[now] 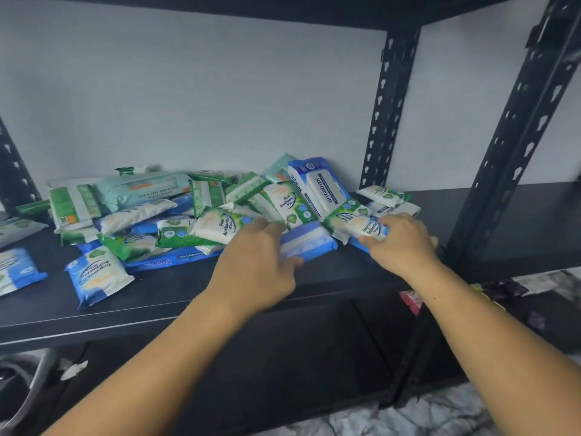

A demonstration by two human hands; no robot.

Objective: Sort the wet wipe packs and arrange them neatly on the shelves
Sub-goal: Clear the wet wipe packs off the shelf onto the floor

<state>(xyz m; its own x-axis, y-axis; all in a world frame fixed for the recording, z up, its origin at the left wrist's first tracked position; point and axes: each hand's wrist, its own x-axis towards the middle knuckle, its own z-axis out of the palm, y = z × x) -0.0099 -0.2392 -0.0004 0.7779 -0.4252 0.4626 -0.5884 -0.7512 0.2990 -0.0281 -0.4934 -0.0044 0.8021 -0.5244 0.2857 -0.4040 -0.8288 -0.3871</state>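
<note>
Head camera view, looking down at a black metal shelf set against a white wall. A loose pile of wet wipe packs sprawls across the middle and left of the frame, with green, blue, white and pale teal wrappers overlapping at all angles. A large antabax pack, blue and white, leans on top of the pile just right of centre. A long pale teal pack lies at the back left. A lone blue-and-white pack lies apart from the pile at lower left, and another pack is cut off by the left edge. Two small stacked packs sit near the rear post, a black perforated upright at upper right. A thicker front post stands further right.

Two bare forearms reach in from the bottom of the frame. The left hand, at centre, grips a plain blue pack at the front edge of the pile, fingers curled over its top and thumb at its near edge. The right hand, right of centre, has fingers and thumb wrapped round a small white-and-blue pack, which touches the green packs beside it.

Below the shelf, a marbled floor shows at lower right. A pink object, partly hidden by the right forearm, is too unclear to identify.
</note>
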